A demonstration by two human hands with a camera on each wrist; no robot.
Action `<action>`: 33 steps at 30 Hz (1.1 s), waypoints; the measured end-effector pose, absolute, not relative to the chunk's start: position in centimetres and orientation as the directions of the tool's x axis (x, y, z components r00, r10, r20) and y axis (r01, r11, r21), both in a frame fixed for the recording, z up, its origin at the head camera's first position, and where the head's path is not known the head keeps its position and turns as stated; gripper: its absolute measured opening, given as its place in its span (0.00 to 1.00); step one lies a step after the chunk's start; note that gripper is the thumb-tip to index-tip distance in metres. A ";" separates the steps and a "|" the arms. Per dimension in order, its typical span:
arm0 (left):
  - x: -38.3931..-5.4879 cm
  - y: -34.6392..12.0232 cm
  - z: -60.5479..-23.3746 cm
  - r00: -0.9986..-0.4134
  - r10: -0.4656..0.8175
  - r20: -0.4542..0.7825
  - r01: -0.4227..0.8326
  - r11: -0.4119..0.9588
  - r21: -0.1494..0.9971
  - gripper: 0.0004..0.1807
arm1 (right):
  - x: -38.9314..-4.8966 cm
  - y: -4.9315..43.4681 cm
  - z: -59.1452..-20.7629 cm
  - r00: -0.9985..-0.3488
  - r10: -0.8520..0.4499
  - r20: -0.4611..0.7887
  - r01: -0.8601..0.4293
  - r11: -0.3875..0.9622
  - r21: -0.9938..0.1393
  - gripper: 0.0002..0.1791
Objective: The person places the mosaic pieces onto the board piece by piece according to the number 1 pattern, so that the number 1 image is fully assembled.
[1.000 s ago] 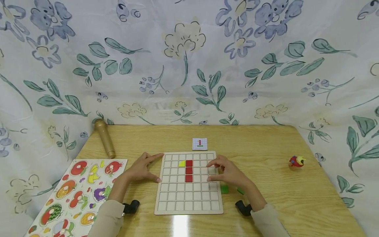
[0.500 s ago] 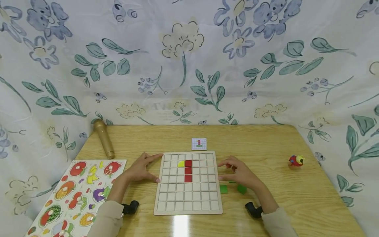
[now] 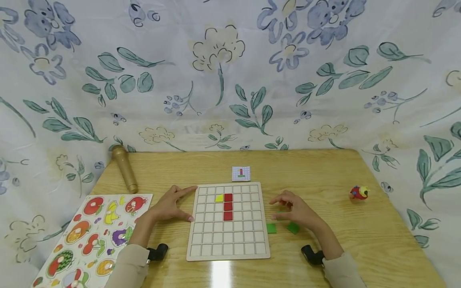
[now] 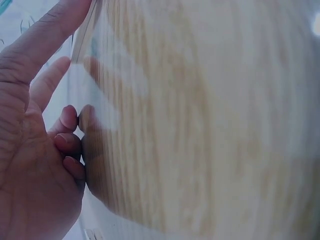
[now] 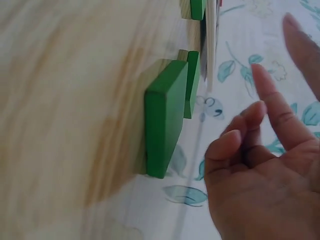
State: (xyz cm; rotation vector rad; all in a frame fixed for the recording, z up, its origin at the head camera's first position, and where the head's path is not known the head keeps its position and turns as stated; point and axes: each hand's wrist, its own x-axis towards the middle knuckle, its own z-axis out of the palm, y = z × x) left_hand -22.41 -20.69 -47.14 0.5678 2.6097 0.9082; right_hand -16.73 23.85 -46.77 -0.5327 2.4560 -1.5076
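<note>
A pale wooden grid board (image 3: 212, 239) lies mid-table, with one yellow tile (image 3: 219, 198) and three red tiles (image 3: 228, 206) in its upper half. My left hand (image 3: 168, 206) stays at the board's left edge, index finger and thumb spread, their tips touching it. To the right of the board my right hand (image 3: 297, 210) hovers with thumb and index finger apart, holding nothing. Beneath and near it lie flat green tiles: one green tile (image 3: 271, 228) beside the board's edge, another green tile (image 3: 293, 228) by the wrist. The right wrist view shows a thick green tile (image 5: 165, 120) close to that hand.
A small printed grid card (image 3: 241, 174) lies behind the board. On the left are a fruit-picture puzzle board (image 3: 102, 236) and a gold microphone-shaped object (image 3: 125, 170). A small red toy parrot (image 3: 359, 193) stands far right. Floral cloth (image 3: 216, 116) hangs behind the table.
My right hand has drawn back from over the board to its right side, above the green tiles. The left hand keeps its place at the left edge; the tiles on the board look unchanged.
</note>
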 end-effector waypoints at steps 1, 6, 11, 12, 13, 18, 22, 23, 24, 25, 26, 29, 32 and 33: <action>-22.4 -20.7 -47.1 -0.870 0.465 -0.165 0.262 0.719 0.644 0.57 | -16.7 24.0 -46.8 -0.910 -0.414 0.010 -0.195 0.409 -0.892 0.22; -22.5 -20.6 -47.1 -0.870 0.463 -0.169 0.255 0.717 0.649 0.57 | -16.4 24.6 -46.9 -0.907 -0.420 -0.017 -0.164 0.391 -0.906 0.20; -22.5 -20.6 -47.2 -0.871 0.460 -0.173 0.245 0.711 0.659 0.57 | -16.3 24.9 -46.9 -0.906 -0.421 -0.047 -0.141 0.403 -0.904 0.20; -22.5 -20.6 -47.2 -0.870 0.462 -0.172 0.247 0.709 0.660 0.57 | -16.3 24.9 -46.9 -0.906 -0.421 -0.050 -0.142 0.411 -0.901 0.20; -22.5 -20.6 -47.2 -0.870 0.462 -0.172 0.247 0.710 0.659 0.57 | -16.4 24.9 -47.0 -0.907 -0.419 -0.050 -0.145 0.420 -0.896 0.20; -22.6 -20.7 -47.3 -0.871 0.460 -0.172 0.249 0.715 0.653 0.57 | -16.4 25.0 -47.3 -0.911 -0.410 -0.055 -0.152 0.455 -0.878 0.20; -22.5 -20.7 -47.4 -0.872 0.459 -0.169 0.247 0.713 0.656 0.57 | -16.2 25.1 -47.6 -0.917 -0.397 -0.052 -0.161 0.484 -0.860 0.19; -22.4 -20.7 -47.4 -0.872 0.459 -0.168 0.249 0.712 0.656 0.57 | -16.2 25.2 -47.6 -0.917 -0.396 -0.051 -0.163 0.489 -0.857 0.18; -22.4 -20.7 -47.5 -0.872 0.460 -0.166 0.250 0.712 0.656 0.57 | -16.1 25.2 -47.7 -0.917 -0.395 -0.047 -0.169 0.493 -0.853 0.17; -22.4 -20.7 -47.5 -0.872 0.460 -0.165 0.252 0.712 0.655 0.57 | -16.1 25.2 -47.8 -0.918 -0.395 -0.043 -0.175 0.499 -0.849 0.17; -22.4 -20.7 -47.5 -0.872 0.461 -0.164 0.253 0.712 0.655 0.57 | -16.1 25.2 -47.9 -0.917 -0.398 -0.039 -0.181 0.500 -0.847 0.16; -22.3 -20.7 -47.6 -0.872 0.462 -0.160 0.255 0.710 0.656 0.57 | -16.0 25.3 -48.1 -0.917 -0.398 -0.034 -0.191 0.513 -0.837 0.14; -22.2 -20.7 -47.5 -0.873 0.463 -0.156 0.258 0.708 0.657 0.57 | -16.0 25.3 -48.2 -0.921 -0.387 -0.045 -0.178 0.521 -0.835 0.13; -22.2 -20.6 -47.5 -0.872 0.464 -0.155 0.260 0.708 0.657 0.57 | -16.0 25.4 -48.2 -0.922 -0.384 -0.050 -0.172 0.523 -0.835 0.13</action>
